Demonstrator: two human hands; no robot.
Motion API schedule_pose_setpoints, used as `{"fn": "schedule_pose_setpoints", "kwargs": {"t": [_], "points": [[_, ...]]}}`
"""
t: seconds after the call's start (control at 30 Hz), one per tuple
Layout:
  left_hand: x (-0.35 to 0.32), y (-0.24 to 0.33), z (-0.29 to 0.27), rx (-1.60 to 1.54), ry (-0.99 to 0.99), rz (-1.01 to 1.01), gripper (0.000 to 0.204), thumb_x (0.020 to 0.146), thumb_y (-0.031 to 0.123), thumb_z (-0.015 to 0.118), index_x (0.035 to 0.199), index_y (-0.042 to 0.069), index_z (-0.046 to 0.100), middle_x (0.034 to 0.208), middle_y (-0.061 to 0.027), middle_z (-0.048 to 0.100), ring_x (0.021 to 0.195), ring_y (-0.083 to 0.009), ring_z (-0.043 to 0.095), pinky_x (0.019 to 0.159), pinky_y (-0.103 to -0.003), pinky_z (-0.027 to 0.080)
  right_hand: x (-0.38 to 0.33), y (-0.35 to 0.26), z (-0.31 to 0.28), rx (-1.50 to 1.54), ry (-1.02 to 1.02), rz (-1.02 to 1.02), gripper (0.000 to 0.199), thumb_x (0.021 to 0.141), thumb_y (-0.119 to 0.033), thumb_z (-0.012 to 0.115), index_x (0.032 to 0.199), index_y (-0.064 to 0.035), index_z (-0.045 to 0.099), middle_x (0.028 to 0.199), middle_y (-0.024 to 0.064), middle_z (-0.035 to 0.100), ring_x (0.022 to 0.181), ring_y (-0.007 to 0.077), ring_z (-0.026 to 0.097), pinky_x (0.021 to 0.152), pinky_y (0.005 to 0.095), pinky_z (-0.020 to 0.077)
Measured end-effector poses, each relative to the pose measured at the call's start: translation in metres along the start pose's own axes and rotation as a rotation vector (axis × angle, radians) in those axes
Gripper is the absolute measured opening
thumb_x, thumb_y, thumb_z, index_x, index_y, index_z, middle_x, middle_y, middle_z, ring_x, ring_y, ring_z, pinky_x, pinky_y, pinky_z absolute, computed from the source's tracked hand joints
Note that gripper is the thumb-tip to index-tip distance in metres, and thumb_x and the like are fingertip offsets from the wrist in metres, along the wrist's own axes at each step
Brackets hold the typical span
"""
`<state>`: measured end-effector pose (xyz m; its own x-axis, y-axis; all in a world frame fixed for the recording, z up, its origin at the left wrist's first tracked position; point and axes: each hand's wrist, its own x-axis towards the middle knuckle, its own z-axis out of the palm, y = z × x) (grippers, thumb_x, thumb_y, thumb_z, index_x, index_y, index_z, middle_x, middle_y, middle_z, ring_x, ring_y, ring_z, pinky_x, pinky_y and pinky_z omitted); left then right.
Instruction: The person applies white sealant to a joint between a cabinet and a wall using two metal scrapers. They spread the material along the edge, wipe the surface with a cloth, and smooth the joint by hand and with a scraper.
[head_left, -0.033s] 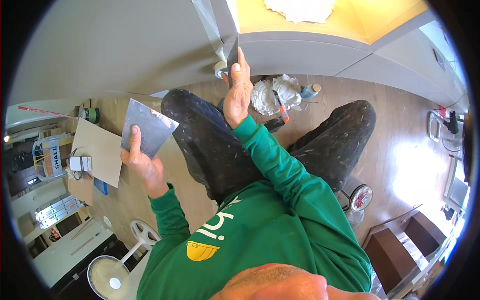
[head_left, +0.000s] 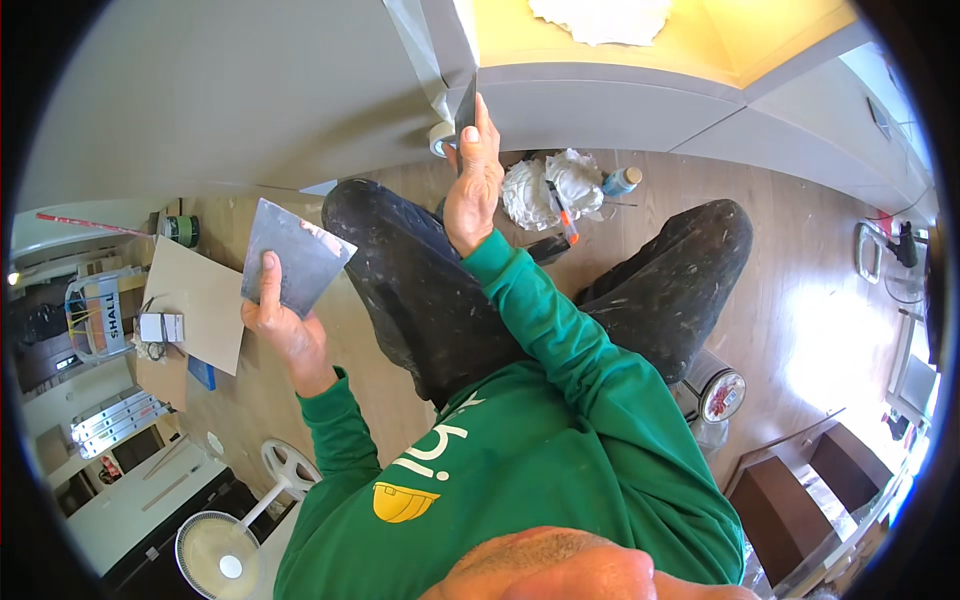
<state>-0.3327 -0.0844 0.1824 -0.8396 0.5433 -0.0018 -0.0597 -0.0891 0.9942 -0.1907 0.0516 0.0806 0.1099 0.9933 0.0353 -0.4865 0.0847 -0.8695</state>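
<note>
My left hand [head_left: 283, 325] grips a flat grey spreader blade [head_left: 295, 260] over the floor, its thumb pressed along the face. A pale pinkish smear of filler clings to the blade's upper right edge. Higher up, my right hand [head_left: 474, 185] holds a second spreader blade [head_left: 466, 115], seen nearly edge-on, at the upright corner of the grey panel [head_left: 270, 90]. Whether this blade touches the corner I cannot tell. Just left of it hangs a roll of tape [head_left: 439, 138], its loose strip [head_left: 415, 45] running up the panel.
Between my bent knees lie crumpled white sheeting [head_left: 535, 195], an orange-and-black utility knife [head_left: 564, 215] and a blue bottle [head_left: 621, 181]. A yellow-lined niche [head_left: 700, 35] opens above. A cardboard sheet [head_left: 200, 300] and a white fan [head_left: 220, 555] are at left; brown boxes [head_left: 780, 515] at lower right.
</note>
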Motion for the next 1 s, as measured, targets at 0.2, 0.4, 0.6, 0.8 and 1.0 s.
{"fn": "schedule_pose_setpoints", "kwargs": {"t": [0.2, 0.4, 0.6, 0.8, 1.0], "points": [[0.007, -0.007, -0.007, 0.045, -0.004, -0.009, 0.035, 0.089, 0.017, 0.071, 0.111, -0.009, 0.063, 0.108, -0.0140, 0.064, 0.098, -0.0246, 0.062, 0.089, -0.039, 0.050, 0.004, 0.003, 0.013, -0.059, 0.074, -0.078, 0.055, 0.106, -0.032, 0.039, 0.150, 0.0016, 0.036, 0.148, 0.0213, 0.037, 0.141, 0.0310, 0.032, 0.117, 0.0382, 0.0225], [0.010, -0.014, -0.008, 0.047, -0.029, -0.014, 0.035, 0.090, 0.017, 0.070, 0.112, -0.009, 0.063, 0.109, -0.0136, 0.065, 0.099, -0.0244, 0.063, 0.088, -0.039, 0.050, 0.009, 0.014, 0.015, -0.128, 0.107, -0.156, 0.056, 0.106, -0.032, 0.043, 0.153, -0.0021, 0.034, 0.145, 0.0107, 0.037, 0.114, 0.0157, 0.046, 0.100, 0.0292, 0.0395], [0.011, -0.020, -0.012, 0.051, -0.039, -0.017, 0.035, 0.090, 0.017, 0.070, 0.112, -0.008, 0.063, 0.109, -0.0128, 0.065, 0.098, -0.0242, 0.063, 0.088, -0.039, 0.051, 0.010, 0.019, 0.034, -0.175, 0.149, -0.192, 0.059, 0.104, -0.029, 0.049, 0.154, -0.0016, 0.030, 0.148, 0.0189, 0.029, 0.134, 0.0271, 0.033, 0.113, 0.0364, 0.0273], [0.009, -0.021, -0.012, 0.033, -0.032, -0.013, 0.033, 0.087, 0.018, 0.073, 0.108, -0.007, 0.066, 0.105, -0.0118, 0.067, 0.092, -0.0229, 0.064, 0.085, -0.038, 0.051, 0.014, 0.028, 0.054, -0.251, 0.208, -0.223, 0.066, 0.100, -0.027, 0.059, 0.154, -0.0015, 0.030, 0.152, 0.0242, 0.018, 0.143, 0.0370, 0.025, 0.117, 0.0433, 0.0230], [0.009, -0.025, -0.020, 0.033, -0.050, -0.015, 0.033, 0.089, 0.017, 0.071, 0.110, -0.007, 0.064, 0.107, -0.0117, 0.066, 0.096, -0.0233, 0.064, 0.088, -0.037, 0.051, 0.014, 0.032, 0.049, -0.309, 0.201, -0.243, 0.063, 0.098, -0.022, 0.059, 0.152, -0.0024, 0.034, 0.151, 0.0249, 0.021, 0.141, 0.0380, 0.028, 0.116, 0.0430, 0.0248]]}}
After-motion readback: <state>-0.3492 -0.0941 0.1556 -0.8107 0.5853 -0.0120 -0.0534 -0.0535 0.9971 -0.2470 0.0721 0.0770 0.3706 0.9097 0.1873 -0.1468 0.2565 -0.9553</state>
